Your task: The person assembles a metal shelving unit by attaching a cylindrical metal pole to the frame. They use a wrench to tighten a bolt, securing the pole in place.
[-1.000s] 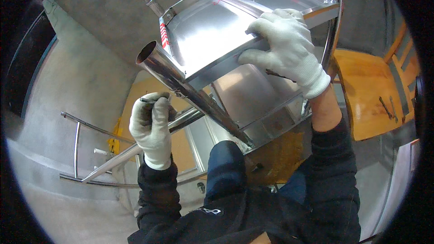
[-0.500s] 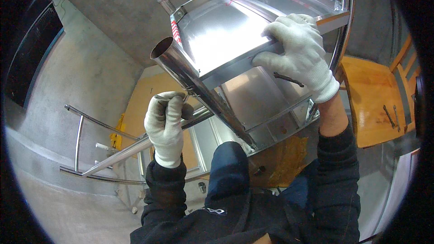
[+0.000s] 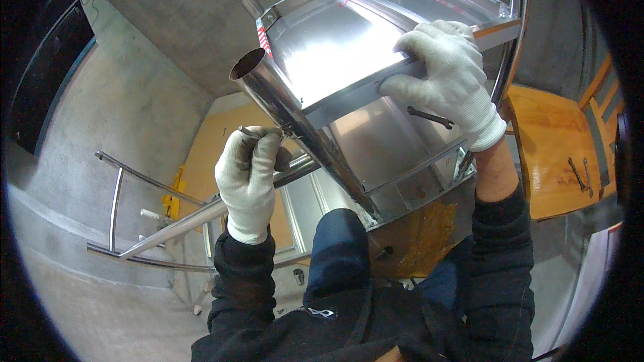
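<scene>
My left hand (image 3: 249,177), in a white work glove, is pinched around a thin metal tool (image 3: 247,132); its kind is mostly hidden by the fingers. The fingertips are beside a bolt on the shiny steel leg tube (image 3: 272,90), whose open end points up. My gloved right hand (image 3: 446,74) grips the near rim of a metal shelf (image 3: 329,60), fingers on top and thumb at the rim's face. From under that palm sticks the dark end of an open-ended wrench (image 3: 431,118). The steel frame is tilted in front of my knees.
A wooden chair (image 3: 550,147) stands at right with two wrenches (image 3: 582,175) on its seat. Chromed tubing (image 3: 174,218) extends at left, near a yellow object (image 3: 175,193). Cardboard (image 3: 422,241) lies under the frame; a small metal cap (image 3: 299,276) is on the floor.
The thin tool in my left hand has turned, its free end now pointing more upward. The frame has shifted slightly right and down at its tube end. My right hand keeps its grip.
</scene>
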`<state>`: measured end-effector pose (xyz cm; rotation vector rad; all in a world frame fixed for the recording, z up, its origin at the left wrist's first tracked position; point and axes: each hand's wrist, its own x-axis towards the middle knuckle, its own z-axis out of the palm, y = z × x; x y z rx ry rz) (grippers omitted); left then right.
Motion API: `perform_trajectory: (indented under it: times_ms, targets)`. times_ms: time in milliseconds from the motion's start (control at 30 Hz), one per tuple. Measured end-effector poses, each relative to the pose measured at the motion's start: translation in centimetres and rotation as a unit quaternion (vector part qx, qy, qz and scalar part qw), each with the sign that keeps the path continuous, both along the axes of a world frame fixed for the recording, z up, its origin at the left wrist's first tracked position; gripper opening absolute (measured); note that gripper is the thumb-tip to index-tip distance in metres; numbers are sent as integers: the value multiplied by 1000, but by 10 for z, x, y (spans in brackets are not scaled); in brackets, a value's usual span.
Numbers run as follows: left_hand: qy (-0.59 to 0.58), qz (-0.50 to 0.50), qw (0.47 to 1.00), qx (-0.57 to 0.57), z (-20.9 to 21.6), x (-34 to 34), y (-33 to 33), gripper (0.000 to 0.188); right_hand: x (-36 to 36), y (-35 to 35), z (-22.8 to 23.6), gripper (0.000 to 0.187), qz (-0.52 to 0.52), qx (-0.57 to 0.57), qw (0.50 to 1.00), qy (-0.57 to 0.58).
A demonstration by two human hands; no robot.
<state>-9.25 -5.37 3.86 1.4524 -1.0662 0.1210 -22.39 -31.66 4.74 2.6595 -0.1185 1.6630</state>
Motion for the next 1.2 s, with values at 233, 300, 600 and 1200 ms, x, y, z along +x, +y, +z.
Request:
perform_trajectory:
  times_ms: [233,300,600,1200]
  targets:
    - [-23,6,999,49,7,3,0,16,-1,0,1,35,-7,-12,1000,-5]
    - [-29,3,998,55,8,3,1,15,0,1,1,38,-3,-7,1000,-4]
    - [-15,-33,999,28,5,12,-1,13,-1,2,2,36,-10,-9,1000,-3]
    - [11,-69,997,31,4,18,-3,12,14,56,12,66,145,151,978,3]
